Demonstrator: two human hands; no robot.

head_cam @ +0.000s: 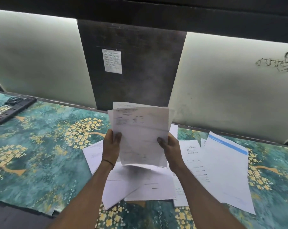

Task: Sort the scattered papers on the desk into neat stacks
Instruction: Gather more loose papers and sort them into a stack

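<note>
Head view, looking down over both forearms. Left hand [111,144] and right hand [170,147] hold a sheaf of white printed paper sheets [140,129] upright above the desk, one hand at each side edge of its lower half. On each hand the thumb lies across the front sheet and the other fingers are hidden behind the paper, so both hands grip the sheaf. Its sheets are unevenly aligned, with top edges and corners of the rear sheets showing past the front one. A thin dark band [107,162] circles the left wrist.

Beneath and beside the hands, loose white paper sheets [156,185] lie overlapping at differing angles on a teal desk covering with yellow blossom pattern [40,146]. A white sheet with a blue band [227,166] lies at the right of this spread, partly over its neighbours. A black power strip [12,109] rests at the far left of the desk.

Behind the desk, a small white note [112,61] is fixed to a dark wall panel [140,76] between two pale panels. A black line drawing [282,61] marks the right-hand one.
</note>
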